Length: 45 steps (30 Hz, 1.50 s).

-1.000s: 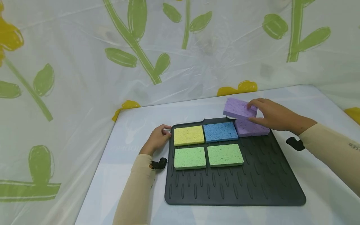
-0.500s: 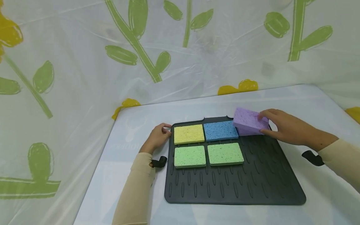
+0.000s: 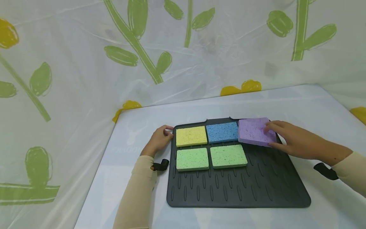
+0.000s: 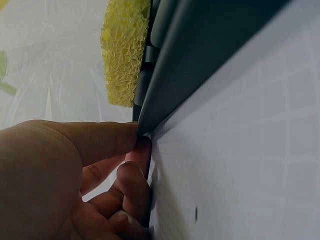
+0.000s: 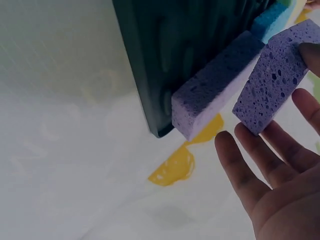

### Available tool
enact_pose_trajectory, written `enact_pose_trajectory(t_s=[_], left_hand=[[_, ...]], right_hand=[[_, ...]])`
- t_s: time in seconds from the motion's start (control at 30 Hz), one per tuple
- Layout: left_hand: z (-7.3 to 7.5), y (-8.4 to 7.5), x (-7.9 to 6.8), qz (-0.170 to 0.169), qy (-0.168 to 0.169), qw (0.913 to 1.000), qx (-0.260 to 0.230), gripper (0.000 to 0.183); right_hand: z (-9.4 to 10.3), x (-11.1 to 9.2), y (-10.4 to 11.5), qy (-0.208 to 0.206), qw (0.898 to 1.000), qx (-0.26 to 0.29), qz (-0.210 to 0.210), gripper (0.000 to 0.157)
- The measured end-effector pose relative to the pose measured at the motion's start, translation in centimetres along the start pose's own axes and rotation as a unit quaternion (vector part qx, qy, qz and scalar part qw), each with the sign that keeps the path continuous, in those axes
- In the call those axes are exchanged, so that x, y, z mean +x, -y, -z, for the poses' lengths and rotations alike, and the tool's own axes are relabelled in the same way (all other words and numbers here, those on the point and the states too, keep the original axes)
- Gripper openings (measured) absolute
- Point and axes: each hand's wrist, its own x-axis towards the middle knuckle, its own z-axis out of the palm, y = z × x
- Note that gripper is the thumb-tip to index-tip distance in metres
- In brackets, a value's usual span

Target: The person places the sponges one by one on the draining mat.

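My right hand (image 3: 291, 138) holds a purple sponge (image 3: 254, 131) between thumb and fingers, above the back right part of the dark grey ridged mat (image 3: 228, 190). Under it a second purple sponge (image 5: 215, 82) lies on the mat, seen in the right wrist view with a gap between the two; the head view hides it. At the mat's back left corner my left hand (image 3: 158, 140) pinches the rim with thumb and index finger, its other fingers curled. A yellow sponge (image 3: 191, 136) and a blue sponge (image 3: 222, 132) fill the rest of the back row.
Two green sponges, one on the left (image 3: 193, 159) and one further right (image 3: 228, 156), form the row in front. The mat lies on a pale table (image 3: 131, 190). Behind hangs a white sheet (image 3: 85, 47) printed with leaves and yellow flowers.
My right hand has brought the purple sponge right and toward me, from behind the mat to over the other purple sponge, which it now covers in the head view. My left hand stays put.
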Motion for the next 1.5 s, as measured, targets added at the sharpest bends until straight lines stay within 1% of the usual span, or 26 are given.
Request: enact_pose_trajectory(t_s=[0.37,0.57,0.9,1.13,1.5], left_hand=[[0.2,0.0,0.1,-0.009,0.004,0.9999,0.008,0.037],[0.1,0.0,0.2,-0.004,0.005,1.0000,0.005,0.037],[0.1,0.1,0.3,-0.001,0.004,1.0000,0.003,0.036],[0.1,0.2,0.4,-0.004,0.004,1.0000,0.005,0.036],[0.0,0.2,0.4,-0.006,0.003,1.0000,0.006,0.036]], right_hand=[[-1.0,-1.3,-0.5,0.020,1.000,0.017,-0.011,0.035],[-1.5,-1.7,-0.8,0.027,0.999,0.021,-0.021,0.033],[-2.1,-2.3,-0.7,0.015,1.000,0.022,-0.004,0.031],[-2.3,-2.4,-0.8,0.014,1.000,0.024,0.010,0.031],[-2.8,-2.5,-0.9,0.017,0.999,0.026,0.016,0.031]])
